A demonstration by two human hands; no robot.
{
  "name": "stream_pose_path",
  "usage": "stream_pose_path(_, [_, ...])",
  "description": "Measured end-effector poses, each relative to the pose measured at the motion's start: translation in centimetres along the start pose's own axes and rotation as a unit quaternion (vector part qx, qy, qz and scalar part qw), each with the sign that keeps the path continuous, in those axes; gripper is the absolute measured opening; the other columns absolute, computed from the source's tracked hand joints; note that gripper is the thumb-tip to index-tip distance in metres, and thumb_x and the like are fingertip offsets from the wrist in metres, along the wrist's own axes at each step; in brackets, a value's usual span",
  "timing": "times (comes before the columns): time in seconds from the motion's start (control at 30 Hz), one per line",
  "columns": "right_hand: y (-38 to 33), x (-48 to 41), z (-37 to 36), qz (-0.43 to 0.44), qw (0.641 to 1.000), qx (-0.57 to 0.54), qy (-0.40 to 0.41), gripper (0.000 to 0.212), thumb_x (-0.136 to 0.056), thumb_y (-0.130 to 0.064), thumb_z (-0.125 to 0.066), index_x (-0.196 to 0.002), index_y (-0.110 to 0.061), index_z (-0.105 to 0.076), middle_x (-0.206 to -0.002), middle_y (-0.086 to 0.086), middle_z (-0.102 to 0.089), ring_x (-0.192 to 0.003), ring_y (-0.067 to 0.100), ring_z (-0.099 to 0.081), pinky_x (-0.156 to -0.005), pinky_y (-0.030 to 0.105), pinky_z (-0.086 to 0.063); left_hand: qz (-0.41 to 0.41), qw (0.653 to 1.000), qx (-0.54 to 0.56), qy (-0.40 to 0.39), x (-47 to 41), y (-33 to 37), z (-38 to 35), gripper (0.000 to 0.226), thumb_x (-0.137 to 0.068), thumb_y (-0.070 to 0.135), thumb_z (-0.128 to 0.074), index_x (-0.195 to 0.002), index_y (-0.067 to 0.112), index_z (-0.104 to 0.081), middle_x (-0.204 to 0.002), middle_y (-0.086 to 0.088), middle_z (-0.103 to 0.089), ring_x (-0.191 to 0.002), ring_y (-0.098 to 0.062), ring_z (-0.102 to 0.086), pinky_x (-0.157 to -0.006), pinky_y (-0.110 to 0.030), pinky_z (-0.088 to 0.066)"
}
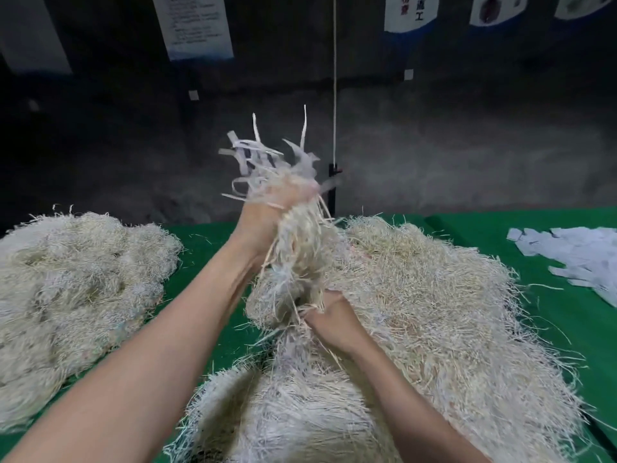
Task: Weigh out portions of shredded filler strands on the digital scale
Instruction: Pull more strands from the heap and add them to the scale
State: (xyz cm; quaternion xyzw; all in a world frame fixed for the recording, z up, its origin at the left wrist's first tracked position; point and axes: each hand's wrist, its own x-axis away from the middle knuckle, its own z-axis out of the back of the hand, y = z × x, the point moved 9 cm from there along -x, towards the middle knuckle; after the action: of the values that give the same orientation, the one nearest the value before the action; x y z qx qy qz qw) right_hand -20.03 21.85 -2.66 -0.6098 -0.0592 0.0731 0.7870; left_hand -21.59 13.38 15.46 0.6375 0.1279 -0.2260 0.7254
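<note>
Left hand was clenched high around a tangled bundle of pale cream shredded filler strands; right hand gripped its lower end above the big heap. Snagged strands would likely drag extra, skewing the portion; no scale was visible.

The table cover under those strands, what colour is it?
Plain green; the table cover shows best in the head view, between the piles.

We've got one view only, worn on the head, looking forward and down across the green table. We're close in: both forearms run up from the bottom edge toward centre frame. Wide-angle bend shows at the edges, and the dark wall with posters fills the upper frame.
</note>
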Motion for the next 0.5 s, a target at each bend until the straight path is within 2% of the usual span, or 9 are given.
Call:
stream_pose_path(0.03, [0.1, 0.1, 0.2, -0.006, 1.000, -0.015, 0.018, 0.027, -0.092, -0.006, -0.053, -0.113, -0.022, -0.060, -0.097, -0.002, -0.064, -0.041, -0.002, -0.042, -0.039, 0.013, -0.035, -0.040, 0.993, -0.103, -0.046, 0.3, 0.5, -0.4, 0.018, -0.057, 0.027, -0.074, -0.073, 0.020, -0.074, -0.083, -0.005, -0.070, -0.072, -0.012, -0.068, -0.059, -0.021, -0.053])
stream_pose_path(0.07, [0.1, 0.1, 0.7, -0.006, 0.999, -0.024, 0.039, 0.031, -0.092, -0.006, -0.053, -0.117, -0.023, -0.058, -0.102, -0.003, -0.063, -0.040, -0.002, -0.041, -0.039, 0.014, -0.035, -0.044, 0.955, -0.272, -0.107, 0.9, -0.4, -1.6, 0.021, -0.053, 0.029, -0.076, -0.072, 0.021, -0.071, -0.087, 0.000, -0.065, -0.071, -0.007, -0.065, -0.065, -0.022, -0.053])
stream_pose_path(0.17, [-0.3, 0.0, 2.3, 0.001, 0.998, -0.001, 0.066, 0.020, -0.090, -0.001, -0.054, -0.088, -0.019, -0.062, -0.081, 0.002, -0.063, -0.042, 0.001, -0.043, -0.041, 0.018, -0.036, -0.013, 0.755, -0.597, -0.270, 3.5, -7.6, -2.8, 0.047, -0.065, 0.033, -0.081, -0.104, 0.025, -0.056, -0.095, 0.009, -0.050, -0.091, -0.008, -0.049, -0.083, -0.022, -0.042])
stream_pose_path(0.2, [-0.6, 0.0, 2.4, 0.011, 0.998, 0.011, 0.063, 0.022, -0.088, 0.000, -0.056, -0.080, -0.020, -0.062, -0.075, 0.001, -0.062, -0.041, 0.001, -0.044, -0.041, 0.017, -0.036, -0.014, 0.735, -0.622, -0.271, 4.0, -9.0, -3.0, 0.041, -0.070, 0.028, -0.077, -0.103, 0.024, -0.052, -0.091, 0.008, -0.050, -0.092, -0.010, -0.048, -0.080, -0.022, -0.041])
stream_pose_path(0.3, [-1.7, 0.6, 1.9, 0.048, 0.997, 0.003, 0.058, 0.018, -0.091, -0.013, -0.058, -0.098, -0.028, -0.062, -0.085, -0.007, -0.064, -0.050, 0.001, -0.055, -0.046, 0.011, -0.045, -0.043, 0.780, -0.612, -0.123, 2.4, -8.0, -1.7, 0.015, -0.076, 0.008, -0.056, -0.088, 0.016, -0.057, -0.071, 0.004, -0.054, -0.078, -0.016, -0.055, -0.075, -0.028, -0.050])
stream_pose_path(0.37, [-1.4, 0.6, 2.0, 0.061, 0.994, 0.022, 0.087, 0.026, -0.095, -0.020, -0.053, -0.118, -0.030, -0.054, -0.110, -0.010, -0.062, -0.082, 0.003, -0.063, -0.075, 0.015, -0.052, 0.052, 0.864, -0.501, 0.015, 0.7, -7.2, 1.4, 0.006, -0.076, 0.007, -0.054, -0.076, 0.012, -0.057, -0.068, 0.002, -0.056, -0.066, -0.016, -0.053, -0.069, -0.031, -0.050])
stream_pose_path(0.4, [-0.8, 0.7, 1.9, 0.055, 0.992, 0.046, 0.106, 0.030, -0.097, -0.021, -0.049, -0.126, -0.028, -0.050, -0.118, -0.006, -0.059, -0.088, 0.004, -0.060, -0.079, 0.016, -0.047, 0.132, 0.916, -0.371, 0.081, 0.3, -7.4, 3.1, 0.005, -0.077, 0.006, -0.057, -0.075, 0.010, -0.058, -0.075, 0.000, -0.059, -0.068, -0.016, -0.054, -0.069, -0.031, -0.048])
stream_pose_path(0.47, [0.8, 1.0, 0.4, 0.037, 0.985, 0.136, 0.099, 0.031, -0.097, -0.024, -0.046, -0.127, -0.018, -0.049, -0.121, 0.008, -0.057, -0.092, 0.013, -0.057, -0.085, 0.030, -0.051, 0.239, 0.956, -0.086, 0.147, 0.5, -8.5, 3.9, 0.021, -0.082, 0.004, -0.061, -0.103, 0.002, -0.060, -0.109, -0.003, -0.060, -0.098, -0.019, -0.057, -0.089, -0.037, -0.047])
stream_pose_path(0.5, [1.8, 1.1, -1.1, 0.040, 0.974, 0.214, 0.069, 0.036, -0.095, -0.030, -0.047, -0.128, -0.016, -0.047, -0.131, 0.011, -0.046, -0.112, 0.019, -0.050, -0.103, 0.043, -0.041, 0.268, 0.951, -0.025, 0.152, 0.7, -8.9, 3.5, 0.035, -0.085, 0.006, -0.060, -0.119, 0.000, -0.054, -0.126, -0.007, -0.055, -0.116, -0.024, -0.052, -0.100, -0.042, -0.041])
